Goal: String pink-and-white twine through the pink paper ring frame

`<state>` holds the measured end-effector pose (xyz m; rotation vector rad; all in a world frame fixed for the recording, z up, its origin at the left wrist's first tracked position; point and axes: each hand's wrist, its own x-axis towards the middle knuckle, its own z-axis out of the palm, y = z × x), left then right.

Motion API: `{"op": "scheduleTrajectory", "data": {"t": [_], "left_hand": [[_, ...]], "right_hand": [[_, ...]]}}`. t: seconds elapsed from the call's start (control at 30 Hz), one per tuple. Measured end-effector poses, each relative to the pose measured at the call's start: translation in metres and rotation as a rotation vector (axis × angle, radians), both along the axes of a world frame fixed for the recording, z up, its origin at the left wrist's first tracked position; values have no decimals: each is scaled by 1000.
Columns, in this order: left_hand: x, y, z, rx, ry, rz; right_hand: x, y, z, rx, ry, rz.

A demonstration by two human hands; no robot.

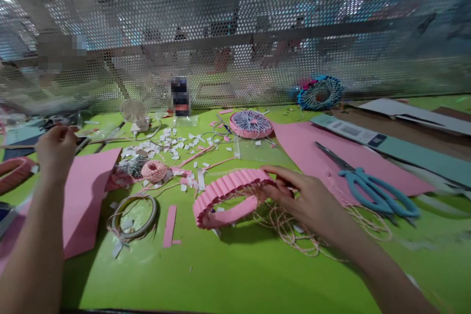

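Observation:
My right hand grips the right side of a pink corrugated paper ring, tilted above the green table. Its fingers and thumb pinch the rim, where some twine meets the ring. Below and beside that hand lies a loose tangle of pink-and-white twine. My left hand is raised at the far left, over a pink paper sheet, with its fingers curled closed. Whatever it may hold is hidden. A roll of tape and a pink paper strip lie between the hands.
Blue-handled scissors rest on pink paper at right. A ball of pink twine sits near scattered white paper bits. Behind are a string-woven pink disc, a blue woven ring, a small fan and a perforated screen.

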<state>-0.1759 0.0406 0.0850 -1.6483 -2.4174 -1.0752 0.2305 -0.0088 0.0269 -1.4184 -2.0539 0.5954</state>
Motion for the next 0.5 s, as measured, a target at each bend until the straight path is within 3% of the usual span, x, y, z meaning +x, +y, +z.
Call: {"op": "scheduleTrajectory", "data": {"t": [0.1, 0.13, 0.2, 0.23, 0.27, 0.3, 0.4, 0.5], "left_hand": [[22, -5, 3, 31, 140, 73], [38, -8, 2, 9, 158, 23], [78, -19, -2, -94, 131, -180], [100, -27, -4, -210, 79, -383], [123, -35, -6, -344, -36, -695], [143, -44, -8, -464, -125, -927], [186, -59, -11, -523, -261, -1090], [196, -56, -15, -596, -493, -1104]], "right_hand": [[-4, 3, 2, -29, -2, 6], [-7, 4, 3, -31, -5, 11], [-12, 4, 5, -25, -4, 25], [-15, 4, 6, -20, 0, 32], [-17, 4, 7, -15, 8, 41], [-20, 4, 9, -12, 22, 52], [-27, 2, 12, -23, 81, 86], [-30, -2, 15, -93, 159, 91]]}}
